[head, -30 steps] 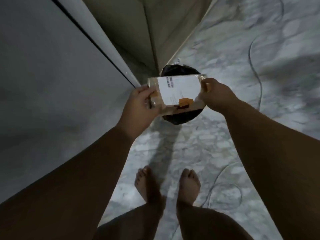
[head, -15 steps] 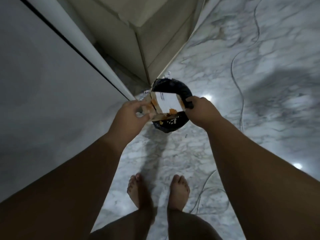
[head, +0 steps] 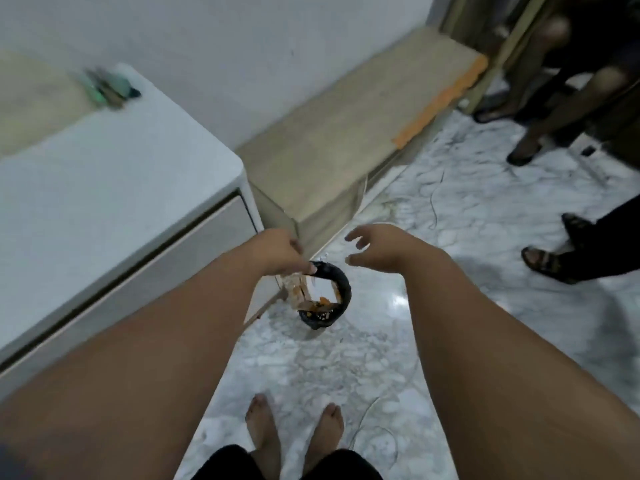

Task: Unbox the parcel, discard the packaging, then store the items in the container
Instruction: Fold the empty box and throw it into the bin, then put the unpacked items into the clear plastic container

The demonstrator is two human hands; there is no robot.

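Note:
A small bin lined with a black bag [head: 343, 285] stands on the marble floor beside the white cabinet. The cardboard packaging with a white label and orange tape [head: 313, 294] sits upright inside it. My left hand [head: 278, 252] hovers just above the bin's left rim, fingers curled downward, holding nothing that I can see. My right hand [head: 377, 247] is raised above and right of the bin, fingers spread and empty.
A white cabinet [head: 114, 188] fills the left, with blurred items [head: 109, 86] on top. A beige low bench [head: 346, 147] runs along the wall behind the bin. Other people's legs and sandalled feet [head: 550, 261] are at the right. Thin cables [head: 433, 202] lie on the floor.
Both hands have let go of the packaging, which now rests in the bin. The hands have lifted and parted, and my view has tilted up towards the room.

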